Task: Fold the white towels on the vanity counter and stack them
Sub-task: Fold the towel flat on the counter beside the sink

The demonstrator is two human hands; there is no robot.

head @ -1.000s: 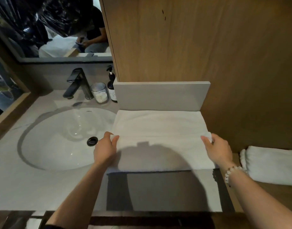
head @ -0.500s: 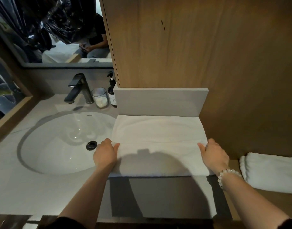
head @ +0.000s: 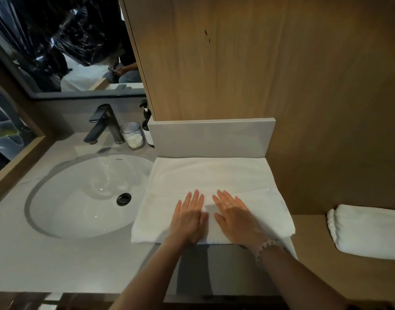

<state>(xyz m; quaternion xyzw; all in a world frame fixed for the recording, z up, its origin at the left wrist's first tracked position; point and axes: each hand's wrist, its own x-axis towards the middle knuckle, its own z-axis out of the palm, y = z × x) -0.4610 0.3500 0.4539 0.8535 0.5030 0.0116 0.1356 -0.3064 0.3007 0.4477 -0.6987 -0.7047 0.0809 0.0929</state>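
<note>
While both palms lie flat on the white towel (head: 214, 173), the fold reads as partly made. Towel is spread on the worktop (head: 69, 265) just right of the sink basin (head: 84, 193), far edge against the low grey upstand (head: 212, 139). A near flap is laid over the far part; its edge runs crosswise just beyond the fingertips. Left hand (head: 188, 217) and right hand (head: 235, 218) sit side by side near the middle of that flap, close but apart. Grip on both is slack: fingers straight, slightly spread, pressing down, nothing pinched. Looks like smoothing the crease.

Progress, as judged: one lengthwise fold is in place on this towel. It lies wide, so further folds across seem due before stacking. A second towel (head: 368, 231), already folded, lies on the wooden ledge (head: 310, 271) to the right, well apart. Likely the start of the stack; no stack of two shows.

Hard to tell:
- layer count under the flap
- whether the towel's left edge overlaps the basin rim or only meets it
- whether the ledge bundle is one towel or more, since the frame cuts its right end

Near right corner of the worktop towel sits behind the right wrist and its bead bracelet (head: 266, 248). Mirror (head: 69, 52) shows dark plastic sheeting and a seated figure, indistinct.
</note>
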